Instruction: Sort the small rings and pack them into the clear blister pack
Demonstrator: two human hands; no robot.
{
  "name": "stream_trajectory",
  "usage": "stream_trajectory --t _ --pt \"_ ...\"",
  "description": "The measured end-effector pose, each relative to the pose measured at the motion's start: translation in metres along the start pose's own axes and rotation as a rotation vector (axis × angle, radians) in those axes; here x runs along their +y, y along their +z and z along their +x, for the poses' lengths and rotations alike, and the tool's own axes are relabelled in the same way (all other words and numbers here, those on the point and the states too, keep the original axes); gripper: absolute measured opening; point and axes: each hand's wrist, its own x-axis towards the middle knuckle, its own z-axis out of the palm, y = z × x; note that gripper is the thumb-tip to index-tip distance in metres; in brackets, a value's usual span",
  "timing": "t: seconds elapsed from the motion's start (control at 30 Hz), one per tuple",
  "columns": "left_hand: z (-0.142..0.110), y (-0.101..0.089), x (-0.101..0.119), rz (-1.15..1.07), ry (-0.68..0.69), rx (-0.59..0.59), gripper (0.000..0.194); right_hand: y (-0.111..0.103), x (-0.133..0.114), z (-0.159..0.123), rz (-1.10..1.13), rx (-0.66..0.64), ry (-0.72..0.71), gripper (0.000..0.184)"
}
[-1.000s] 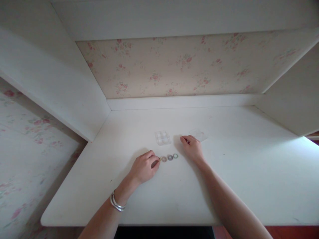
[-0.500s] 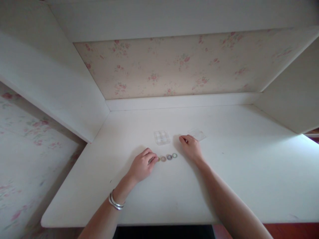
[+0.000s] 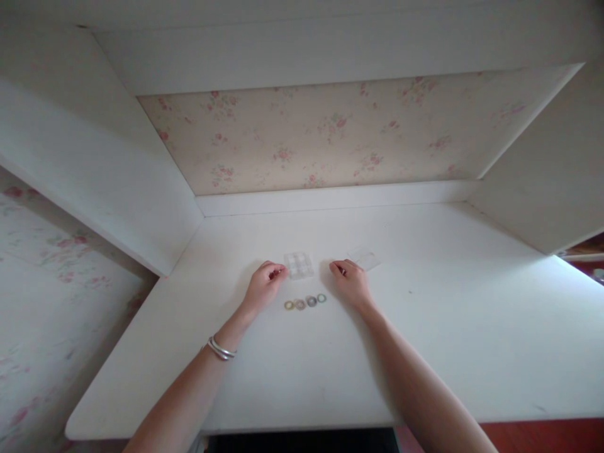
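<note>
My left hand [image 3: 267, 281] is closed in a pinch, its fingertips at the left edge of a small clear plastic box [image 3: 299, 265] with a grid of compartments. Whether the fingers grip the edge or something tiny is too small to tell. Several small rings lie in a row on the table nearer to me: a yellow ring [image 3: 289, 309], a pinkish ring [image 3: 299, 308], a dark grey ring [image 3: 311, 306] and a pale green ring [image 3: 321, 302]. My right hand [image 3: 352, 283] rests closed beside a flat clear plastic lid [image 3: 365, 256], partly covering it; what its curled fingers hold is hidden.
A white table [image 3: 448, 327] bears everything, with white side panels [image 3: 141, 189] left and right and a low back ledge [image 3: 330, 194]. Floral wallpaper [image 3: 306, 138] covers the wall behind. A dark shape [image 3: 302, 440] shows below the front edge.
My left hand has left the yellow ring and moved up and left to the box's edge. My right hand stays beside the lid. The camera view has shifted slightly.
</note>
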Motion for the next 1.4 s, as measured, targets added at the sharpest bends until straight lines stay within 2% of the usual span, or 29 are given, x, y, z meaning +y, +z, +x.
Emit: stream_trajectory --t 0.2,0.33,0.43,0.6,0.7,0.77,0.87,1.0,1.2,1.4 --pt "0.04 0.015 -0.003 0.026 -0.062 0.024 0.026 0.0 0.001 0.0 0.013 -0.007 -0.012 0.033" --pt "0.047 0.017 -0.006 0.004 -0.154 0.032 0.027 0.0 0.002 0.001 0.041 -0.001 -0.007 0.032" --pt "0.035 0.009 -0.008 -0.049 -0.2 0.054 0.029 -0.001 0.002 0.002 0.07 0.013 -0.001 0.032" --pt "-0.006 -0.013 -0.01 -0.145 -0.234 0.049 0.033 -0.004 -0.008 -0.002 0.137 0.002 -0.047 0.03" --pt "-0.027 -0.024 -0.013 -0.197 -0.291 0.026 0.037 -0.006 -0.026 -0.013 0.246 -0.071 -0.137 0.029" --pt "-0.035 -0.028 -0.015 -0.217 -0.306 0.016 0.038 -0.006 -0.043 -0.023 0.267 -0.168 -0.238 0.026" --pt "-0.039 -0.03 -0.016 -0.221 -0.286 -0.004 0.036 -0.006 -0.067 -0.037 0.138 -0.329 -0.446 0.02" --pt "-0.039 -0.028 -0.017 -0.202 -0.241 -0.037 0.034 -0.005 -0.088 -0.047 -0.126 -0.417 -0.628 0.018" --pt "-0.04 -0.03 -0.017 -0.173 -0.202 -0.045 0.031 0.0 -0.095 -0.045 -0.341 -0.471 -0.701 0.019" --pt "-0.041 -0.032 -0.014 -0.134 -0.14 -0.069 0.028 0.003 -0.097 -0.046 -0.367 -0.488 -0.701 0.02"
